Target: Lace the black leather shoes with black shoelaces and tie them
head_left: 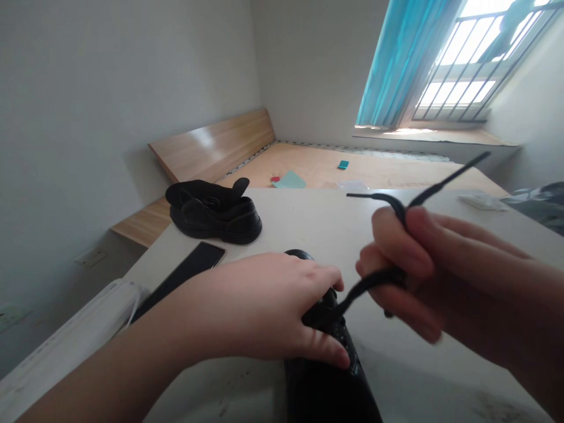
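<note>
Sitting at bottom centre, the black shoe [328, 388] could twist if the left hand [277, 305], thumb and fingers parted over it, grip unclear, slackens; centre-right, the right hand [423, 258], pinching the lace [363, 286], could lose it through uneven pulling.

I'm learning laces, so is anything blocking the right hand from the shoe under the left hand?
Partly: the left hand covers part of the shoe. Otherwise, only the black lace spans the gap to the right hand.
</note>
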{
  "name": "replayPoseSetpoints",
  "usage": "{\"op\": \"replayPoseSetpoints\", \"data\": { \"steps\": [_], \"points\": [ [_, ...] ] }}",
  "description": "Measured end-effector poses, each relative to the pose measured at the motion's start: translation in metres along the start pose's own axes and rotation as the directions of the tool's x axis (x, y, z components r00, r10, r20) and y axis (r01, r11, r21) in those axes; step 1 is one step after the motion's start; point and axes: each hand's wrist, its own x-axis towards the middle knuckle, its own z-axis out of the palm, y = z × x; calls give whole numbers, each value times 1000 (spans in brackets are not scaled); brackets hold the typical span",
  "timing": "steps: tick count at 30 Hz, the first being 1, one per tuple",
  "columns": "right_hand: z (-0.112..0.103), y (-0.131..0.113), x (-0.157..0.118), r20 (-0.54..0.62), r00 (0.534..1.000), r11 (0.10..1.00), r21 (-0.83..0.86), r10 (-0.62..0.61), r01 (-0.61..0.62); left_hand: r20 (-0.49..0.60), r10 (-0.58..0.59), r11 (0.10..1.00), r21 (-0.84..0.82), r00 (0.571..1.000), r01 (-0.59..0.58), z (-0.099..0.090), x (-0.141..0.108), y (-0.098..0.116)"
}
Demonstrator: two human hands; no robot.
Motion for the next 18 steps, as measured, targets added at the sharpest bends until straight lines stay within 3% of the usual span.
{"op": "replayPoseSetpoints", "data": {
  "steps": [3, 6, 8, 11, 18],
  "points": [
    [-5, 3, 16, -139, 990, 981, 193, 27, 1, -70, -51, 988, -146, 996, 41, -6, 3, 4],
    [-12, 13, 26, -267, 963, 994, 96, -30, 57, -170, -135, 939, -337, 976, 71, -8, 9, 4],
    [-15, 18, 29, -322, 943, 996, -9, -87, 89, -176, -165, 910, -407, 970, 81, -6, 14, 2],
    [-18, 19, 30, -320, 943, 995, -64, -95, 78, -146, -184, 903, -415, 972, 108, -3, 17, -1],
    [-20, 21, 34, -320, 947, 1000, -17, -20, 15, -134, -276, 836, -523, 952, 168, 0, 19, -5]
  ]
}}
